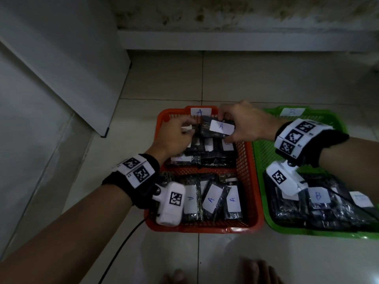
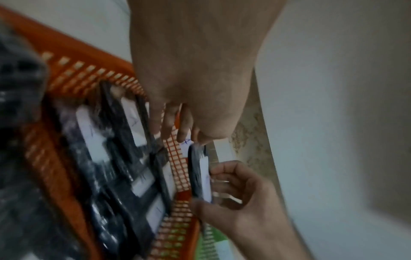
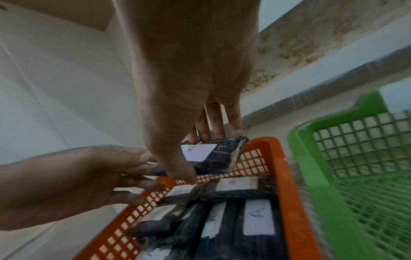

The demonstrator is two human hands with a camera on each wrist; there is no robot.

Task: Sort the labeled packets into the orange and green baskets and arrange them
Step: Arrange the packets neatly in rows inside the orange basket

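Note:
The orange basket (image 1: 252,181) carries a tag "A" on its far rim, the green basket (image 1: 258,152) to its right a tag "B". Both hands hover over the orange basket's far end. My right hand (image 1: 225,128) pinches a dark packet (image 1: 207,128) with a white "A" label, thumb below and fingers on its far edge. The left hand (image 1: 184,130) has fairly straight fingers touching the packet's left end. Below them, several "A" packets (image 1: 211,199) lie in two rows in the orange basket. Several "B" packets (image 1: 317,196) fill the green basket's near half.
Both baskets sit on a tiled floor (image 1: 164,78). A white panel (image 1: 61,68) leans at the left, and a stained wall with a low ledge (image 1: 246,42) runs along the back. A black cable (image 1: 123,242) trails from my left wrist. Toes (image 1: 256,271) show at the bottom edge.

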